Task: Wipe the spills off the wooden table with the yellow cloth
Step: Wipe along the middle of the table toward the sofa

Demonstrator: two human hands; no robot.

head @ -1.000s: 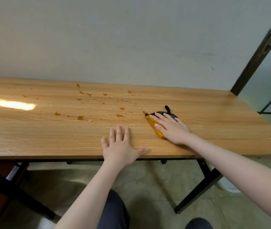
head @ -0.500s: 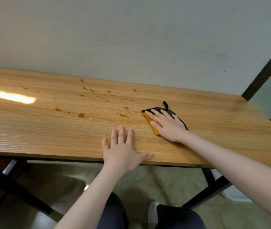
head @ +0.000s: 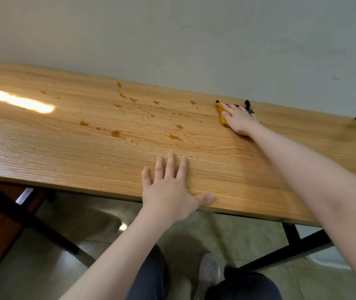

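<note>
Pushed toward the wall since a second ago, the yellow cloth (head: 221,113) sits near the table's (head: 64,148) back edge under the right hand (head: 238,120) — fingers flat, pressing. Brown spills (head: 116,133) lie left of it. Left hand (head: 170,189) rests spread, released, on the front edge.

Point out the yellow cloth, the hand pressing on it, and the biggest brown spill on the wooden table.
yellow cloth (head: 220,113), head view, exposed yellow edge left of the fingers.
right hand (head: 238,120), head view, back of the hand.
brown spill (head: 115,133), head view, centre of the blot.
</note>
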